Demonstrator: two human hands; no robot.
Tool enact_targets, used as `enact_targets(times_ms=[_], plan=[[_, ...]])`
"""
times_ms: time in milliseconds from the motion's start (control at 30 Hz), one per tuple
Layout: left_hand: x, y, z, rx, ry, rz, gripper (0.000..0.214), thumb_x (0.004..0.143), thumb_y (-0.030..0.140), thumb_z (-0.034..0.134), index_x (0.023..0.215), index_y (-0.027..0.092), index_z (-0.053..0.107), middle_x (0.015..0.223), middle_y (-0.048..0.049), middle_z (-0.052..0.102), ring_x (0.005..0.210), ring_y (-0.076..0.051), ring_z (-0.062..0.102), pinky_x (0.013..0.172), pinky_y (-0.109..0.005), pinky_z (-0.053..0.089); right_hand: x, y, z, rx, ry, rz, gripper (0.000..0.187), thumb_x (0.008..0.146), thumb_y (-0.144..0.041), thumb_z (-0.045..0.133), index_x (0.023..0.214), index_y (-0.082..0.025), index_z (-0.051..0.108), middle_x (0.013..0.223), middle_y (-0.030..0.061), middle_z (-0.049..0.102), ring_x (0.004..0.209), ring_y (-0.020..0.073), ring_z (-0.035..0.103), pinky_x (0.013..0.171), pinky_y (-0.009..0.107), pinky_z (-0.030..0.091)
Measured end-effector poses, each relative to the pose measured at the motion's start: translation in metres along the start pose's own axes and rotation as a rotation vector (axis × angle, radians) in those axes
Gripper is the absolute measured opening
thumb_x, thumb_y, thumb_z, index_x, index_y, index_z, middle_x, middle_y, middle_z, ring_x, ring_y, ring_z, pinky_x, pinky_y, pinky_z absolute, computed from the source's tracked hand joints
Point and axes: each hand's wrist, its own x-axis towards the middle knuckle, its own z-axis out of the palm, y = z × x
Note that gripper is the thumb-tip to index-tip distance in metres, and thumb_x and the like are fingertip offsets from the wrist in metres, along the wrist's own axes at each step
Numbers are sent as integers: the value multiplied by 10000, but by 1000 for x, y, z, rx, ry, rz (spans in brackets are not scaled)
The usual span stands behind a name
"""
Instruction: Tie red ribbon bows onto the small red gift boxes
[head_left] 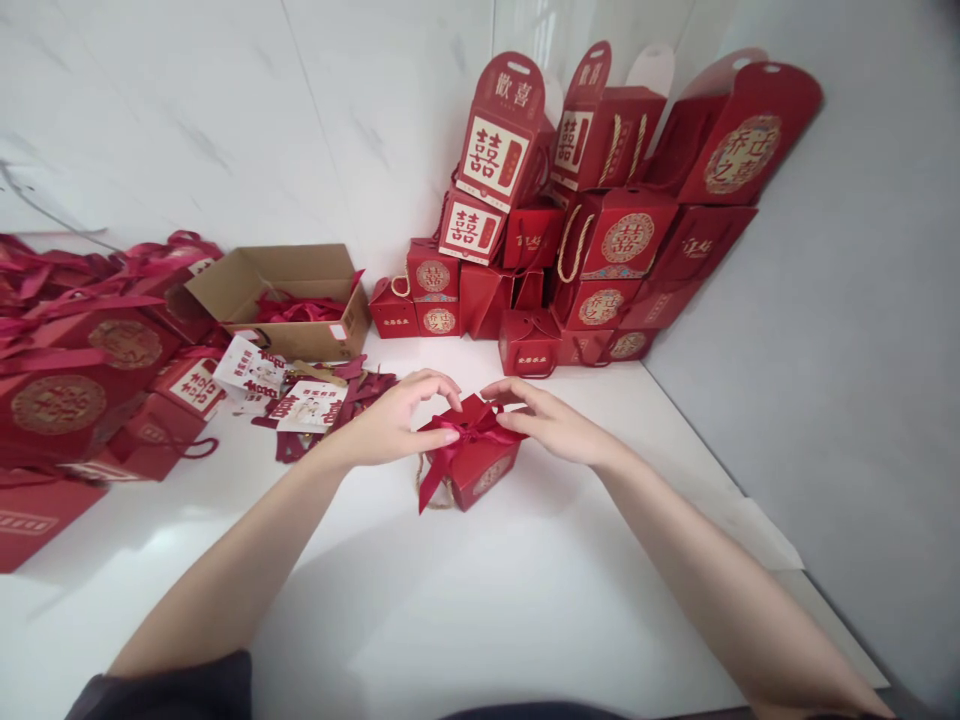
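A small red gift box (487, 475) with a gold round emblem stands on the white table in front of me. A crimson ribbon bow (469, 435) is tied across its top, with one tail hanging down the front left. Twisted gold rope (421, 470) shows at the box's left side. My left hand (401, 415) curves over the left of the bow, thumb touching the ribbon and fingers apart from it. From the right, my right hand (551, 425) reaches in with spread fingers, a fingertip resting against the bow's right loop.
Stacked red gift boxes (630, 240) stand against the wall at back right. An open cardboard box (300, 340) holds crimson ribbons. Before it lie white printed cards (307, 405) and dark red tasselled pieces (367, 385). Several ribboned red boxes (67, 400) crowd the left.
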Motion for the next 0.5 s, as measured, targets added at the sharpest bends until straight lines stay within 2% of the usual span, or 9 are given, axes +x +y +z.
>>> enact_targets(times_ms=[100,267,333,400,500], plan=[[-1,0,-7,48,-27,-12,221,795,359,624,958,208,619,1005,-33,556,948,-168,543,866,-304,423,-1,-2,-4,73,-52,30,300,884,-382,548,1142,-229,561,1213,50,584,1054,193,579,891,342,463],[2,-13,-5,9,-41,-41,201,783,369,645,859,183,653,875,-10,526,774,-128,532,736,-260,423,5,9,5,143,79,111,348,886,-506,513,997,-187,598,1067,65,632,967,196,594,877,358,445],[2,-18,-4,-5,-48,-46,219,786,391,643,794,173,657,836,-3,507,739,-117,517,701,-249,408,8,15,7,223,66,138,328,848,-503,578,901,-181,609,1163,75,613,1032,209,581,902,355,430],[3,-21,-4,-27,-75,-44,243,792,405,637,752,165,652,812,1,497,725,-112,508,689,-244,398,8,18,8,324,-7,142,310,803,-484,646,834,-176,632,1302,72,549,1128,230,548,947,352,409],[4,-23,-4,-64,-117,-29,265,803,399,627,704,153,621,773,5,493,709,-107,488,675,-238,384,8,18,7,477,-113,127,321,793,-489,655,846,-174,687,1411,68,462,1197,256,518,998,360,384]])
